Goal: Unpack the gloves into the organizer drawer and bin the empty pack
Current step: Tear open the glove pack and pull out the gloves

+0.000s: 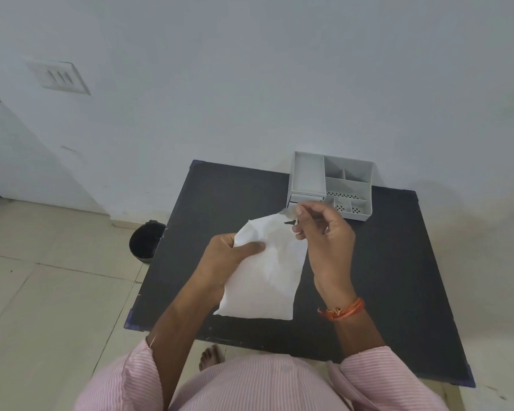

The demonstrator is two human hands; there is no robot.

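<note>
My left hand grips the white pack; my right hand pinches its top corner. The grey organizer's compartments show nothing inside.

Counter far-right corner: grey organizer stands here against the wall, compartments open upward.
Counter middle: both hands, left and right, hold the white pack above it, blocking the near approach to the organizer's front.
Counter far-left: bare black top, open passage.
Counter right edge: bare, open beside the right wrist.
Floor off the left edge: black bin, mouth unobstructed from above.
</note>
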